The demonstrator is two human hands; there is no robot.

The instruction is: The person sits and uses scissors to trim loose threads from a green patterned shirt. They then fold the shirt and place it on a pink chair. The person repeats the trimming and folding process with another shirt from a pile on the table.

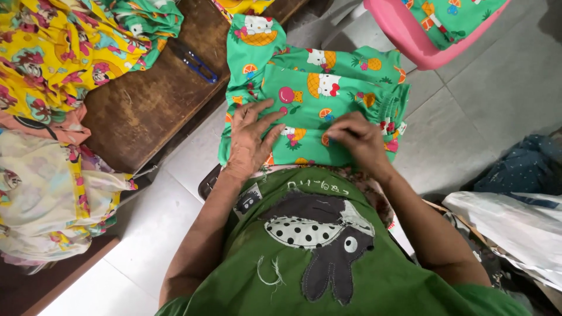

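A green garment printed with cartoon cats and fruit lies folded across my lap. My left hand rests flat on its near left part, fingers spread. My right hand sits on the near right part with the fingers curled, pinching the cloth near a fold. A green shirt with a grey patch covers my chest below the hands.
A dark wooden table stands at the left with blue-handled thread snips and yellow printed cloth on it. Pale garments hang off its near edge. A pink chair with green cloth stands top right. White plastic bags lie right.
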